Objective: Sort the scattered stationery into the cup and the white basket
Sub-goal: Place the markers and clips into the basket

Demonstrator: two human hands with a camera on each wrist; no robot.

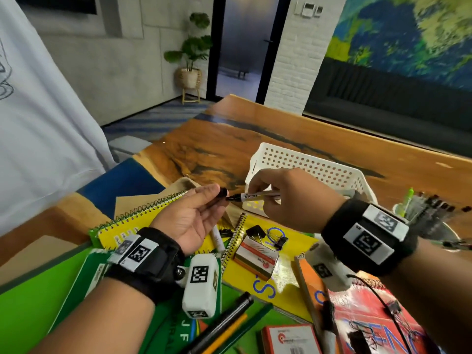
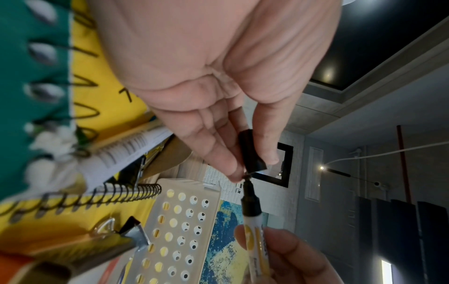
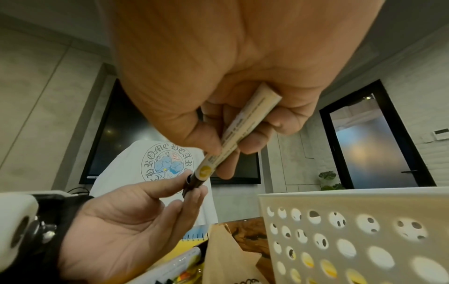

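- Head view shows a wooden table [image 1: 229, 139] strewn with spiral notebooks [image 1: 127, 223], boxes, pens and binder clips, with both hands raised above the clutter.
- White basket [image 1: 314, 172] stands on the table just behind the right hand; a cup [image 1: 419, 215] packed with pens sits to its right, partly hidden by the right wrist.
- Right hand [image 1: 286, 198] has its fingers curled round the barrel of a marker [image 1: 255, 197], gripping it near the middle; the rear end of the barrel runs back under the palm, and the black tip points toward the left hand.
- Left hand [image 1: 189, 218] lies palm up, thumb and fingertips pinching a black cap [image 1: 222, 193], the other fingers loosely extended.
- Cap's open end meets the marker's tip; in the left wrist view the nib sits right at the cap's mouth, the cap not seated on the barrel.
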